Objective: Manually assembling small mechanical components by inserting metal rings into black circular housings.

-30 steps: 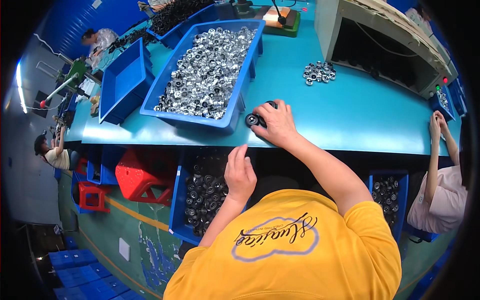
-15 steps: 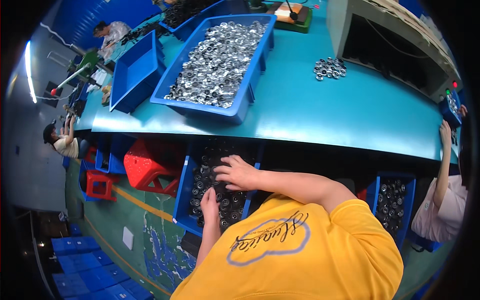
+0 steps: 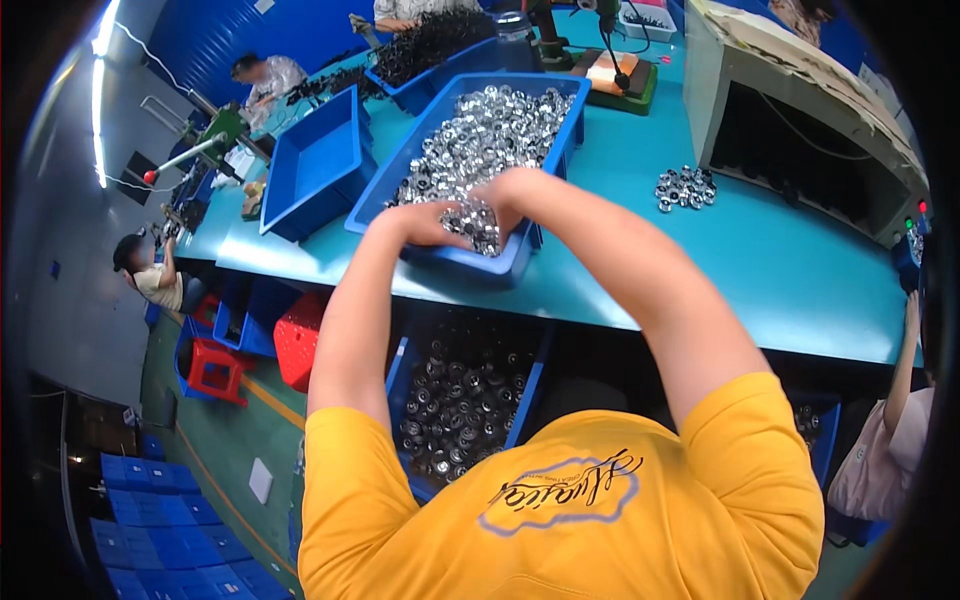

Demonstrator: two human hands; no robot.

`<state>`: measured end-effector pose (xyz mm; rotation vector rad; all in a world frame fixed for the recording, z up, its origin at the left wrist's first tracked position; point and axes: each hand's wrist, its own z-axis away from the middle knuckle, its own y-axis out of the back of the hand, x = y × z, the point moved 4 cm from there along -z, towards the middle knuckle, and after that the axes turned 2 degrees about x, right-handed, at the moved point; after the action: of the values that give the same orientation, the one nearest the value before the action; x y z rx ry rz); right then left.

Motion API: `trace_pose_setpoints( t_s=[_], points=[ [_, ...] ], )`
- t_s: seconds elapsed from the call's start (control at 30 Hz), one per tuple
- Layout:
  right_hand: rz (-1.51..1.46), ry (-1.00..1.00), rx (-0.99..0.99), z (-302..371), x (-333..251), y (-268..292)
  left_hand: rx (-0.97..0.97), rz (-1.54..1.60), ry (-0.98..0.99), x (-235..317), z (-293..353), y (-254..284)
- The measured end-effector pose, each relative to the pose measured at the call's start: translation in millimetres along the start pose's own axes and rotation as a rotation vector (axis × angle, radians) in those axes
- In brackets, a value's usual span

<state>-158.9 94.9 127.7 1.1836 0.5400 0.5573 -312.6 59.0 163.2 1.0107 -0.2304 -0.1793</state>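
Cups silver metal parts (image 3: 478,230) between left hand (image 3: 437,224) and right hand (image 3: 508,194); cannot tell firm closure on any piece. Rests parts inside near end of blue bin (image 3: 521,258) on teal table (image 3: 625,265). Below: black wheels (image 3: 465,405) in lower blue bin (image 3: 530,395). Toward right: loose metallic cluster (image 3: 685,187).

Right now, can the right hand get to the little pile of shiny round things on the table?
Probably yes. The right hand is inside the blue bin, and the little pile lies uncovered on the table to its right; only the bin's side seems in between.
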Motion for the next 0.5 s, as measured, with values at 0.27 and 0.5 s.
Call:
trace_pose_setpoints(
  t_s=[0.27, 0.5],
  points=[
    [-0.343, -0.159, 0.232, -25.0, -13.8, -2.0, 0.15, 0.284, 0.252, -18.8, -43.0, -28.6],
    [-0.622, -0.069, 0.339, -57.0, -1.5, -13.1, 0.253, 1.087, 0.095, -34.5, -66.8, -43.2]
  ],
)
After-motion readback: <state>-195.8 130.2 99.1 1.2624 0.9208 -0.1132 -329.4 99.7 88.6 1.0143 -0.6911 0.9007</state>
